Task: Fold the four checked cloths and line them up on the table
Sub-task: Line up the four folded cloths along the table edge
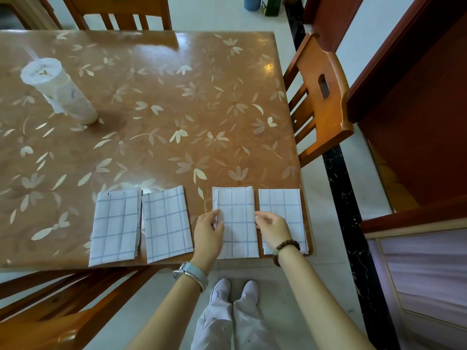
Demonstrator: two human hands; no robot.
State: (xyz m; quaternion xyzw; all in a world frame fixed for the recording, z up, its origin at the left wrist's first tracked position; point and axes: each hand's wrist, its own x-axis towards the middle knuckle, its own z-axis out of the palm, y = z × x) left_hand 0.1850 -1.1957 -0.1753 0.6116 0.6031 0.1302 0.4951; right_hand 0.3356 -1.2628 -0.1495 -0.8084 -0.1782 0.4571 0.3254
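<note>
Several folded white cloths with blue checks lie in a row along the near edge of the table [177, 109]. From the left: one cloth [115, 226], a second cloth [166, 223] close beside it, a gap, then a third cloth [238, 223] and a fourth cloth [280, 203] at the table's right corner. My left hand [208, 232] pinches the third cloth's left edge. My right hand [273, 229] pinches its right edge and lies over part of the fourth cloth.
A white wrapped roll [59, 90] stands at the far left of the floral tabletop. Wooden chairs stand at the right side [321, 97], at the far side [118, 11] and at the near left [63, 299]. A dark wooden cabinet [417, 109] is to the right.
</note>
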